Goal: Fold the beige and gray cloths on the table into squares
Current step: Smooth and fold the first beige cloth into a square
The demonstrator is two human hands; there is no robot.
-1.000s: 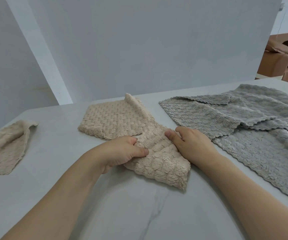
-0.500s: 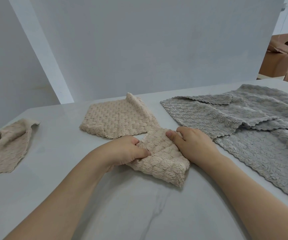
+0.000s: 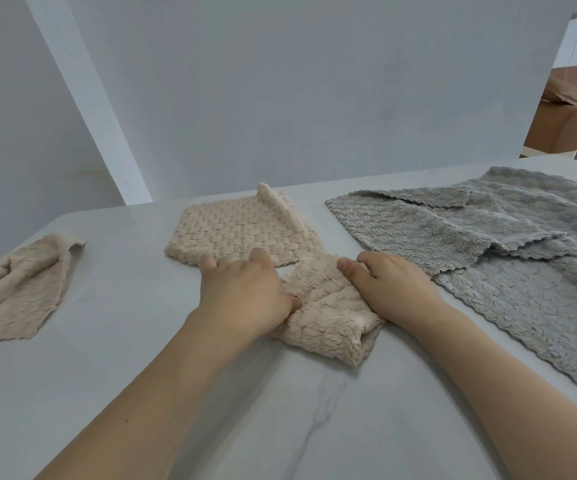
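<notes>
A: The beige cloth (image 3: 245, 230) is seen mid-bench, towards the far edge, with one part laid flat and another part bunched nearer the near edge.

B: And the bunched part is being held from both sides. The left hand (image 3: 245, 292) is laid over its left side, fingers stretched forward onto the flat part, thumb pressed against the bunched fabric.

A: The right hand (image 3: 389, 289) is set on the right side of the bunch, thumb laid on top; whether its fingers are curled round the fabric cannot be told from here.

B: The hands are kept apart, with the bunched fold between them.

A: A raised ridge is seen at the far right corner of the flat beige part, standing up off the bench (image 3: 314, 427).

B: Over towards the right edge, the gray cloths (image 3: 487, 244) are spread out, overlapped and partly folded over, with scalloped hems shown. They are just beside the right hand.

A: At the left edge, a second beige cloth (image 3: 13, 292) is lying crumpled, well apart from both hands.

B: A pale wall panel (image 3: 314, 98) is seen behind the far edge, and a brown sofa (image 3: 567, 133) beyond the far right corner.
</notes>
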